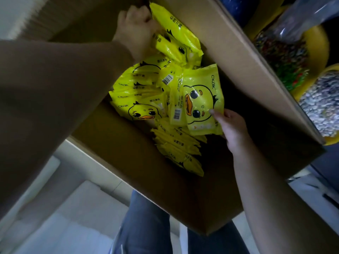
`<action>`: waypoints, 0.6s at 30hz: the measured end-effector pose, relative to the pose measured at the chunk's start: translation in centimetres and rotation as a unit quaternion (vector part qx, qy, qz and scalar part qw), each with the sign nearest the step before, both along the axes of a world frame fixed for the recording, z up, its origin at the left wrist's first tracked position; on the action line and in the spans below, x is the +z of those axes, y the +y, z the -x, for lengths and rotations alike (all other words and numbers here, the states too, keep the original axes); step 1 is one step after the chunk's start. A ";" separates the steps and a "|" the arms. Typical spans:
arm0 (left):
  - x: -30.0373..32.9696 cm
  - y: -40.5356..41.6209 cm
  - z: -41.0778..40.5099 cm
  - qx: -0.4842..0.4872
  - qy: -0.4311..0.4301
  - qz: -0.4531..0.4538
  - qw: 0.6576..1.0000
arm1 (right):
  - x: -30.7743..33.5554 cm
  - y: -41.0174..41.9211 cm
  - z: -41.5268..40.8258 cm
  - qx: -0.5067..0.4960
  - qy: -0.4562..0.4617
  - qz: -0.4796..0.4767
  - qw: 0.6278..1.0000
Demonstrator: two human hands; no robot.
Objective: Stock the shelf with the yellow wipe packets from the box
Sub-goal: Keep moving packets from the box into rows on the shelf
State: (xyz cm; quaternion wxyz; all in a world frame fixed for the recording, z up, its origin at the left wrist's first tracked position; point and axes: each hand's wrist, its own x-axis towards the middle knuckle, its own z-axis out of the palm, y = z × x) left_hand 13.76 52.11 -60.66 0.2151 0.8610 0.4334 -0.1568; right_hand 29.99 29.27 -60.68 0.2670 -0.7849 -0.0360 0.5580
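Glossy yellow wipe packet [201, 99] showed cartoon duck face, orange beak, "CKaK" lettering. Sat at frame centre-right, inside open cardboard box [238, 57], above loose heap of like packets [146, 92]. Long axis ran roughly top to bottom of frame, duck's head toward right, logo at upper end. Right hand [231, 129] pinched packet's lower right corner, thumb on front, fingers curled behind. Left hand [135, 32], upper centre, fingers curled, gripped upper packets [174, 41]. Brown sleeve [55, 99] filled left.
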 end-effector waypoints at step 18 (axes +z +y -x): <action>0.0 -5.7 6.5 0.342 0.012 0.374 0.862 | 0.1 1.3 1.3 0.033 0.036 0.033 0.998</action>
